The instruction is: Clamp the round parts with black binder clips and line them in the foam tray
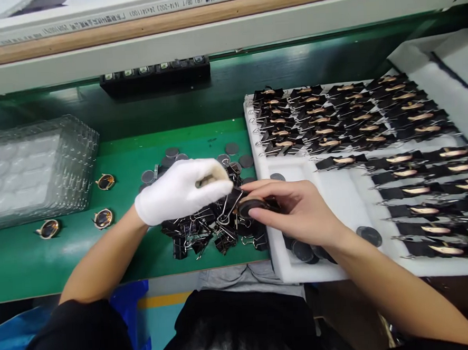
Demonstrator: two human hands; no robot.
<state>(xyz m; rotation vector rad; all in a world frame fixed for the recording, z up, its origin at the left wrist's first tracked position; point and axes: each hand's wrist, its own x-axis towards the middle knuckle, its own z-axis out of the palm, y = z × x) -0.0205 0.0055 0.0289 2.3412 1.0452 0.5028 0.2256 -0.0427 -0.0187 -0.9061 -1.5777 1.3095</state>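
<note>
Black shirt [242, 317] lies nearest, below-left of the foam tray [333, 187]. Bare right hand [303, 210] pinches 1 round piece [248, 208] just left of this tray; gloved left hand [183, 191] meets 1 binder clip [232, 200], its grip impossible to tell. Steady, level support should prevent slipping.

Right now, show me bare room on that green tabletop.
Free: the tabletop at front left, nearer than the round gold-rimmed cases; beyond them, between the clear plastic tray stack and grey discs. Crowded: the black metal clip pile by the white-gloved left hand.
</note>
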